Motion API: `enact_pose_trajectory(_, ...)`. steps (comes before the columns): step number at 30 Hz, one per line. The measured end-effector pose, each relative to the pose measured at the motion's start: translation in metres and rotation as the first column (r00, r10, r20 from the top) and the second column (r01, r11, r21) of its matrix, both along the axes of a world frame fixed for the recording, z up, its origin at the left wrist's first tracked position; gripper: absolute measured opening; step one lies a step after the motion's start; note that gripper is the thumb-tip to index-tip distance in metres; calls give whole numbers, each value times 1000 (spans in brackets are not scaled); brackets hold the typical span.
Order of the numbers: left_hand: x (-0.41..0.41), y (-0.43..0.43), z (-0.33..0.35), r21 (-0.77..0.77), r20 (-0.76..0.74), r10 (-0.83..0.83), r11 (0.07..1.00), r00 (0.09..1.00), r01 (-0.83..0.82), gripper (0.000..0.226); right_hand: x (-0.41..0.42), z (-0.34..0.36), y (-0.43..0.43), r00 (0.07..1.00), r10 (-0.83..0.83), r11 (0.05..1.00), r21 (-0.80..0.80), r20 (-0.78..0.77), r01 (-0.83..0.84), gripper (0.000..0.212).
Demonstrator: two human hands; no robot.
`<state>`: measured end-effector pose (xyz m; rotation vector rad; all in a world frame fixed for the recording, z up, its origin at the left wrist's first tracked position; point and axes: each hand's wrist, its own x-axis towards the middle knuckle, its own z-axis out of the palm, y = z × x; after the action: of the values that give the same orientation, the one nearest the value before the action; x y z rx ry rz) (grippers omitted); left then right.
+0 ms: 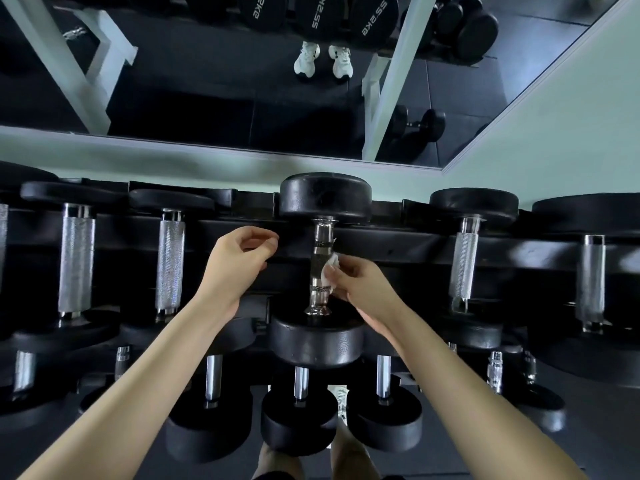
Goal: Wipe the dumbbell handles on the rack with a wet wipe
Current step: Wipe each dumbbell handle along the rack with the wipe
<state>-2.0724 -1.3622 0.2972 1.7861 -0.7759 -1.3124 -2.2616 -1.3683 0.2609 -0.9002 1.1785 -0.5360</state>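
Observation:
A black dumbbell (317,342) lies in the middle of the rack's top tier, its chrome handle (321,263) running away from me. My right hand (363,289) grips a crumpled white wet wipe (330,271) and holds it against the right side of that handle. My left hand (235,265) hovers to the left of the handle with loosely curled fingers, holding nothing and touching nothing. More dumbbells with knurled silver handles (169,259) lie along the same tier on both sides.
The black rack (391,242) stands against a pale green wall with a mirror (207,98) above it. A lower tier holds smaller dumbbells (299,420) close to my legs. A large dumbbell (588,282) sits at the far right.

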Motion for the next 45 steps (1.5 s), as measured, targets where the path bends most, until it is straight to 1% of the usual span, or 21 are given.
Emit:
enact_pose_trajectory(5, 9, -3, 0, -34, -5, 40, 999, 999, -40, 19, 11, 8, -32, 992, -107, 990, -88, 59, 112, 21)
enact_pose_trajectory(8, 16, -4, -2, -37, 8, 64, 997, 998, -63, 19, 9, 6, -31, 985, -104, 994, -4, 135, 106, 12)
enact_pose_trajectory(9, 17, -5, -2, -34, 13, 69, 997, 998, -69, 19, 6, 4, -26, 985, -88, 996, 45, 149, 82, 8)
enact_pose_trajectory(11, 17, -5, -2, -29, 23, 76, 997, 997, -75, 19, -3, -3, -9, 987, -36, 991, 135, 154, 15, 12)
enact_pose_trajectory(13, 16, -6, 0, -29, 27, 72, 997, 997, -71, 19, -7, -4, -1, 988, 42, 982, 174, 147, -68, 7)
enact_pose_trajectory(14, 15, -7, 1, -25, 28, 68, 997, 997, -67, 19, -8, -3, -3, 987, 45, 981, 181, 152, -73, 8)
enact_pose_trajectory(16, 13, -8, 2, -22, 33, 60, 998, 998, -60, 19, -5, -4, -17, 982, -30, 982, 186, 186, -5, 10)
enact_pose_trajectory(18, 14, -9, 4, -25, 39, 57, 998, 998, -56, 19, 0, -4, -36, 945, -176, 965, 238, 275, 110, 5)
enact_pose_trajectory(19, 15, -9, 5, -27, 40, 58, 998, 998, -57, 18, 3, -4, -42, 926, -219, 956, 259, 307, 140, 11)
enact_pose_trajectory(21, 16, -8, 7, -31, 44, 55, 998, 998, -54, 17, 5, -6, -43, 920, -226, 946, 298, 319, 130, 52)
enact_pose_trajectory(22, 17, -7, 7, -30, 44, 56, 998, 997, -54, 17, 4, -6, -42, 926, -200, 948, 302, 320, 101, 60)
enact_pose_trajectory(25, 15, -6, 8, -14, 48, 49, 999, 998, -49, 18, -3, -9, -36, 941, -105, 967, 255, 321, 21, 45)
enact_pose_trajectory(28, 14, -7, 9, -13, 64, 29, 1000, 998, -28, 19, -7, -10, -21, 977, -13, 975, 219, 214, -35, 44)
enact_pose_trajectory(30, 12, -10, 10, -15, 72, 17, 1000, 997, -15, 19, -9, -12, -9, 992, 78, 979, 182, 96, -94, 35)
enact_pose_trajectory(34, 7, -16, 14, -28, 85, 4, 1000, 996, -2, 21, -9, -3, -2, 973, 219, 972, 101, -69, -212, 5)
enact_pose_trajectory(36, 5, -17, 16, -33, 89, -12, 999, 996, 15, 21, -8, 0, 0, 952, 255, 967, 63, -168, -247, 4)
enact_pose_trajectory(38, 3, -17, 18, -38, 86, -24, 999, 996, 27, 22, -7, 6, 3, 935, 257, 965, 26, -245, -259, 6)
enact_pose_trajectory(41, -2, -21, 23, -44, 97, -52, 997, 994, 57, 21, -12, 18, 8, 891, 265, 953, -40, -370, -300, 20)
enact_pose_trajectory(42, -4, -23, 25, -48, 105, -63, 996, 992, 68, 20, -17, 23, 9, 883, 257, 952, -55, -392, -301, 20)
enact_pose_trajectory(44, -10, -24, 30, -71, 130, -69, 994, 989, 79, 20, -32, 37, 13, 921, 207, 970, -52, -330, -237, 7)
enact_pose_trajectory(45, -14, -23, 32, -91, 148, -57, 993, 987, 71, 22, -41, 44, 14, 940, 158, 982, -56, -303, -183, 14)
